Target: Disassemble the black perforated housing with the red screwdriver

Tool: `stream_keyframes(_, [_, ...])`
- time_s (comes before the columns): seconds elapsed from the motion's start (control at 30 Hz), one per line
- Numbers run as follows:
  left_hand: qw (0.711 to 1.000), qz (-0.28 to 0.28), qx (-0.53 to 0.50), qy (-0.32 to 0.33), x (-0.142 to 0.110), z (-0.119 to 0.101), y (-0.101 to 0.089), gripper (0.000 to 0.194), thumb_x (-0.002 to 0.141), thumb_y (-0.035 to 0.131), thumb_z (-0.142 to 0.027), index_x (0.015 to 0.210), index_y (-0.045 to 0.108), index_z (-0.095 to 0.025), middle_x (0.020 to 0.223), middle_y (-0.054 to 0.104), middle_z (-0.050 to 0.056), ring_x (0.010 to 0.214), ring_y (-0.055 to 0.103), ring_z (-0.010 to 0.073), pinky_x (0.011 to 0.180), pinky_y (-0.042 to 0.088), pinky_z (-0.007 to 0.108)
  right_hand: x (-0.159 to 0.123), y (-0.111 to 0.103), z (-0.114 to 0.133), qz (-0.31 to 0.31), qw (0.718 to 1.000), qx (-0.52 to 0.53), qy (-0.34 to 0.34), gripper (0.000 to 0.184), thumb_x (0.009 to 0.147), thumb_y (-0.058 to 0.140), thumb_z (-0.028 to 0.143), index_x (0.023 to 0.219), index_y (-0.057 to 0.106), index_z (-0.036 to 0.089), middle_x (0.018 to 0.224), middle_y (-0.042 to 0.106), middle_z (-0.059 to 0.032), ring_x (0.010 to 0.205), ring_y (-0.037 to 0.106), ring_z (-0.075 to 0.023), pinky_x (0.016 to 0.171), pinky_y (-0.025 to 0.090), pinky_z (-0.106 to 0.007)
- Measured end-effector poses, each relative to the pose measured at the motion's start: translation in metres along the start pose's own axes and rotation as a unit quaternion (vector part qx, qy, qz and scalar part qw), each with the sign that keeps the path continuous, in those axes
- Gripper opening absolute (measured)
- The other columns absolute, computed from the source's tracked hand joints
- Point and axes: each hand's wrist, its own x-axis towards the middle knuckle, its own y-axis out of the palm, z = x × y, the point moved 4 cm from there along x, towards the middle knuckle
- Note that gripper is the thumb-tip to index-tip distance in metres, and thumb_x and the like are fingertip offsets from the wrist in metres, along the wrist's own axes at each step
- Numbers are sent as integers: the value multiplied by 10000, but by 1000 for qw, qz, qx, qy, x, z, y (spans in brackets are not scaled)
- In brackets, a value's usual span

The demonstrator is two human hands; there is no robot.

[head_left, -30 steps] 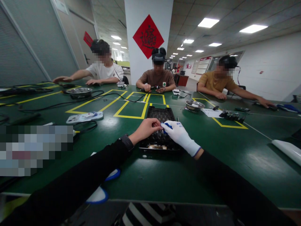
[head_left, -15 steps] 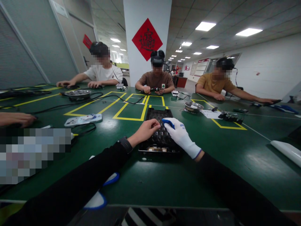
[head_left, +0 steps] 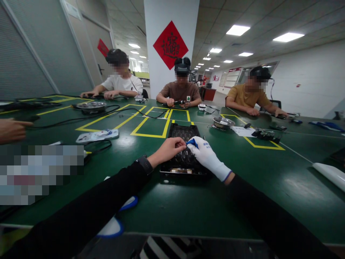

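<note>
My bare left hand (head_left: 174, 149), with a dark watch (head_left: 145, 164) at the wrist, hovers over an open black case (head_left: 182, 132). Its thumb and fingers are pinched; whatever lies between them is too small to make out. My right hand (head_left: 203, 153) wears a white glove with blue-coated fingers. Those fingers are closed and meet the left fingertips above the case. A thin dark tip pokes out behind the glove, its kind unclear. Rows of dark moulded shapes fill the case, and a gold-and-white strip (head_left: 180, 171) shows along its near end.
A white-and-blue glove (head_left: 111, 227) lies under my left forearm. To the left are a phone (head_left: 97, 135), cables and a co-worker's hand (head_left: 13, 130). A metal bowl (head_left: 223, 123) and black parts (head_left: 266, 135) stand to the right. Three people sit across the green table (head_left: 167, 212).
My gloved fingers have closed and moved left to meet my left fingertips. The co-worker's hand at the left edge has shifted, and the person at right has drawn an outstretched arm in.
</note>
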Motion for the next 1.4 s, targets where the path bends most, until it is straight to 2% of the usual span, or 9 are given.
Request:
stream_keyframes(0.23, [1000,-4,3,5,1,-1,-1,162,767,534,-281,800,611,-142,711,596,-5,652,507,107,615,375,220,1,-1,-2,-23,998,62,4,147,777,508,311,800,574,182,777,592,-12,723,525,-138,686,396,-277])
stream_keyframes(0.4, [999,-30,14,-9,0,1,-3,137,780,492,-266,767,563,-149,647,528,-27,607,468,99,579,345,216,-1,-9,-7,-77,988,97,94,250,665,630,385,781,563,173,711,600,-2,642,537,-134,624,413,-273])
stream_keyframes(0.53, [1000,-26,10,-13,0,0,-2,138,785,485,-268,783,558,-151,653,533,-28,608,466,98,582,346,215,0,-9,-6,-65,992,78,69,194,700,594,366,699,607,172,674,610,-4,635,542,-138,625,411,-275])
stream_keyframes(0.7, [1000,-27,7,-8,-1,-2,-3,149,793,488,-283,796,562,-154,667,547,-25,614,471,98,587,347,216,3,-8,-5,-63,993,91,37,131,726,560,258,708,656,170,722,653,-22,685,583,-143,680,439,-276])
stream_keyframes(0.87, [999,-32,15,-9,-1,0,-2,135,782,504,-268,774,569,-149,652,537,-26,604,463,95,576,342,211,0,-4,-11,-91,983,142,71,169,689,610,298,763,686,167,754,686,-34,692,617,-158,687,472,-287])
stream_keyframes(1.07, [1000,-10,4,8,-3,-6,-2,148,773,526,-276,755,582,-140,675,561,-12,635,475,99,597,351,212,0,1,-14,-72,975,182,105,207,630,664,331,755,679,167,737,687,-35,683,625,-173,660,486,-301])
stream_keyframes(1.2, [1000,5,-13,15,-4,-10,-3,167,774,535,-288,755,594,-133,684,567,-5,633,476,96,610,364,217,1,-2,-6,-44,989,132,55,169,715,593,320,782,650,175,740,649,-19,690,588,-151,678,460,-294])
stream_keyframes(1.3, [1000,7,-19,16,-4,-9,-3,180,768,547,-300,761,611,-132,692,582,4,634,485,98,610,371,222,1,-5,0,-31,999,26,7,133,754,555,292,805,630,195,821,595,-31,797,541,-166,750,422,-320])
stream_keyframes(1.4, [1000,18,-18,14,-3,-7,-1,194,760,560,-312,765,628,-130,691,593,13,636,496,103,616,382,228,2,-5,0,-22,999,-46,-12,115,768,546,276,830,620,214,898,539,-46,907,481,-195,810,383,-350])
